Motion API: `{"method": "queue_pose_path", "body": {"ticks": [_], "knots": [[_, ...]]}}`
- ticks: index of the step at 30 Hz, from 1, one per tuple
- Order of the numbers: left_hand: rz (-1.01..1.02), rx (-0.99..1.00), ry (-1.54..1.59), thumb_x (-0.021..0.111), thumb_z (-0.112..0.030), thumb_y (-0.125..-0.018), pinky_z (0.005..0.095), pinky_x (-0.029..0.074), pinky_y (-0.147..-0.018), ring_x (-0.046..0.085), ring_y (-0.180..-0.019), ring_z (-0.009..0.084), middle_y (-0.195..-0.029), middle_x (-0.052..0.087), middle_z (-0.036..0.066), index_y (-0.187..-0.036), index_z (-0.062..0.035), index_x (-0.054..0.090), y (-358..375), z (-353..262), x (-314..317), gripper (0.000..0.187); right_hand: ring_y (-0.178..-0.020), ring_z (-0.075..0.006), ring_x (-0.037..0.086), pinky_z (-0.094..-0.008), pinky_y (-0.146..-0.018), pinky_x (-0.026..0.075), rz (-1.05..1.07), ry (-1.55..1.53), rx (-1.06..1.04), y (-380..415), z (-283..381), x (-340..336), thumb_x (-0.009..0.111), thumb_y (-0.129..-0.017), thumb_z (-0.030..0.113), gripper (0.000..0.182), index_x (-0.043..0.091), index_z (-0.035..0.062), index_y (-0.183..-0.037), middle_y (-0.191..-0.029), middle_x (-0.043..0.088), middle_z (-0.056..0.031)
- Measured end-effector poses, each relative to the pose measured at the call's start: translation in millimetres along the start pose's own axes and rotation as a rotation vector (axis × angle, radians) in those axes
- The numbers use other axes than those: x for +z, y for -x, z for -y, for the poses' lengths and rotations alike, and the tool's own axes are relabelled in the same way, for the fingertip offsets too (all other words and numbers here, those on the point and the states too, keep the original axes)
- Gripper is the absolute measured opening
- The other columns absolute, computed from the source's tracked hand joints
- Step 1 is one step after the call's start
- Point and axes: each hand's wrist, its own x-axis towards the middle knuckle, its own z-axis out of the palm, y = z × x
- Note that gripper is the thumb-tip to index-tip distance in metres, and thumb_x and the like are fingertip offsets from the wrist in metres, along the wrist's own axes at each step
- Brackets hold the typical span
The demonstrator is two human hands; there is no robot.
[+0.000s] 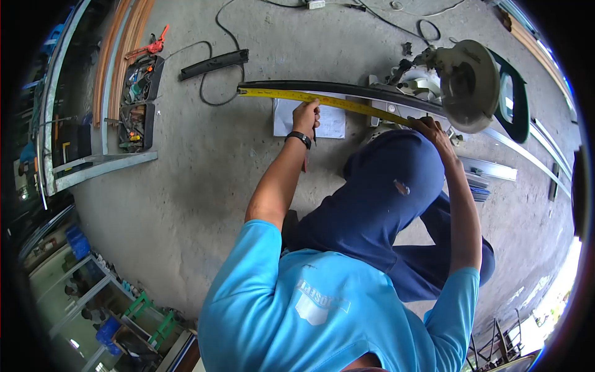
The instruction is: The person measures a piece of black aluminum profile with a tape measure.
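Note:
A yellow tape measure [347, 104] is stretched along a long dark metal profile [322, 86], its end at the profile's left tip. My left hand [306, 118] is closed around a dark pen-like object [315, 136], its fingertips at the tape's lower edge. Over my raised knee, my right hand [434, 133] is closed at the tape's right part; the tape case is hidden by the fingers. Beneath the tape lies a white sheet of paper [331, 122] with faint writing. The profile's right part reaches a miter saw [469, 84].
Left on the floor are open toolboxes [137, 127] and a metal frame [105, 168]. A short dark profile [214, 64] lies over a cable [204, 87]. Silver profiles [489, 168] lie right of my leg, and a green-framed glass rack stands lower left.

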Motion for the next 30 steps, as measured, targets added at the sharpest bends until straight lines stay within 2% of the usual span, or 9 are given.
{"method": "queue_pose_path", "body": {"ticks": [3,7,14,20,22,25,28,29,30], "knots": [[-0.069,0.029,-0.011,0.071,-0.022,-0.096,0.0255,0.035,-0.044,0.047,-0.054,0.0076,-0.071,0.053,-0.001,-0.082,-0.0124,0.059,-26,10,5,0.020,-0.123,-0.0366,0.055,-0.0518,-0.101,0.048,0.027,0.080,0.035,-17,-20,23,0.061,-0.099,0.026,0.052,0.054,0.0251,-0.150,-0.132,0.058,-0.0127],[-0.199,0.065,-0.020,0.069,-0.019,-0.095,0.0270,0.035,-0.042,0.047,-0.052,0.0090,-0.069,0.055,0.000,-0.082,-0.0099,0.060,-47,0,12,0.018,-0.120,-0.0350,0.056,-0.0506,-0.097,0.051,-0.026,0.059,-0.047,-43,-18,30,0.080,-0.078,0.014,0.075,0.056,0.0276,-0.148,-0.129,0.058,-0.0105],[-0.341,0.097,-0.109,0.069,-0.024,-0.095,0.0288,0.038,-0.040,0.049,-0.046,0.0118,-0.067,0.059,0.002,-0.084,-0.0057,0.064,-80,8,-7,0.022,-0.123,-0.0380,0.055,-0.0529,-0.100,0.051,-0.134,0.092,-0.129,-80,-26,54,0.080,-0.077,0.016,0.078,0.055,0.0295,-0.150,-0.135,0.055,-0.0129],[-0.132,-0.033,-0.320,0.073,-0.030,-0.096,0.0277,0.037,-0.040,0.046,-0.047,0.0086,-0.068,0.057,-0.001,-0.088,-0.0055,0.065,-68,-7,-16,0.027,-0.127,-0.0364,0.053,-0.0506,-0.105,0.048,-0.142,0.058,-0.142,-85,-34,61,0.080,-0.078,0.018,0.077,0.055,0.0301,-0.150,-0.132,0.056,-0.0121],[-0.144,0.116,-0.566,0.077,-0.028,-0.090,0.0341,0.049,-0.050,0.058,-0.055,0.0183,-0.069,0.061,0.003,-0.092,-0.0044,0.065,-68,-6,-21,0.027,-0.128,-0.0361,0.053,-0.0507,-0.106,0.048,-0.131,0.080,-0.114,-85,-33,61,0.080,-0.078,0.018,0.077,0.055,0.0306,-0.150,-0.133,0.056,-0.0117],[-0.191,0.769,-1.039,0.082,-0.024,-0.084,0.0416,0.056,-0.068,0.067,-0.071,0.0301,-0.083,0.066,0.010,-0.101,-0.0047,0.064,-57,-12,-9,0.032,-0.129,-0.0359,0.053,-0.0513,-0.107,0.047,-0.102,0.087,-0.081,-88,-31,64,0.081,-0.078,0.019,0.078,0.054,0.0316,-0.150,-0.135,0.055,-0.0115],[-0.048,0.918,-1.219,0.087,-0.022,-0.075,0.0455,0.057,-0.081,0.068,-0.088,0.0361,-0.104,0.066,0.014,-0.111,-0.0049,0.063,-55,-25,21,0.047,-0.130,-0.0364,0.053,-0.0524,-0.108,0.047,-0.077,0.089,-0.071,-95,-39,72,0.081,-0.078,0.019,0.079,0.053,0.0331,-0.151,-0.138,0.054,-0.0121],[0.047,0.890,-1.356,0.085,-0.017,-0.074,0.0492,0.057,-0.083,0.068,-0.096,0.0414,-0.121,0.061,0.017,-0.119,-0.0053,0.060,-48,-31,37,0.053,-0.130,-0.0366,0.053,-0.0528,-0.108,0.047,-0.071,0.087,-0.069,-97,-42,75,0.082,-0.078,0.020,0.079,0.053,0.0337,-0.151,-0.138,0.054,-0.0124],[0.109,0.868,-1.454,0.084,-0.016,-0.075,0.0495,0.057,-0.084,0.068,-0.097,0.0421,-0.122,0.060,0.018,-0.121,-0.0052,0.059,-50,-30,47,0.053,-0.130,-0.0370,0.053,-0.0531,-0.108,0.047,-0.067,0.084,-0.055,-98,-42,77,0.082,-0.079,0.020,0.078,0.053,0.0339,-0.150,-0.139,0.054,-0.0129]]}}
